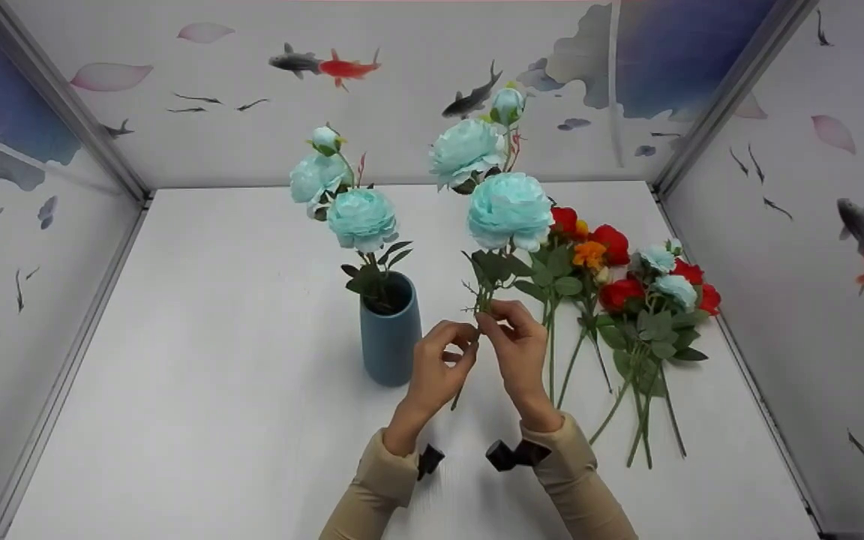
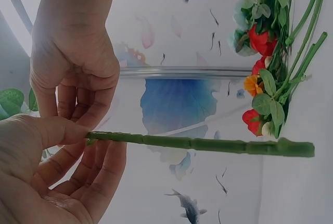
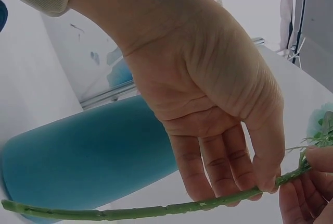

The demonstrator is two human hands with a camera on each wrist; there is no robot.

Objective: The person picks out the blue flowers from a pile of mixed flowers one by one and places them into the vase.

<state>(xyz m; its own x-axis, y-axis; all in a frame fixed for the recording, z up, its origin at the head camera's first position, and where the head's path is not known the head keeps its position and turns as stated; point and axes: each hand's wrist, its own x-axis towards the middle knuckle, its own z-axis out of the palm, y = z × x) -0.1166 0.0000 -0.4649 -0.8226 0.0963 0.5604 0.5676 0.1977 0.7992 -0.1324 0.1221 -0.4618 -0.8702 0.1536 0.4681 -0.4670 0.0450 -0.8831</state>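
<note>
My left hand (image 1: 439,367) pinches the green stem (image 2: 218,145) of an artificial peony spray between thumb and fingertips. Just above it my right hand (image 1: 518,352) pinches the same stem, under the leaves. This peony spray (image 1: 509,210) stands upright over the hands, with two pale turquoise blooms and a bud. Its bare lower stem hangs below the left hand, clear of the table. To the left, a blue vase (image 1: 391,337) holds another turquoise peony spray (image 1: 362,219). In the right wrist view the vase (image 3: 93,156) appears behind the left hand (image 3: 208,78).
Red and orange flowers (image 1: 589,253) lie on the white table (image 1: 199,360) right of my hands. Beside them lies a bunch with red and small turquoise blooms (image 1: 676,289), stems toward me. Printed panels (image 1: 402,142) wall the table at the back and sides.
</note>
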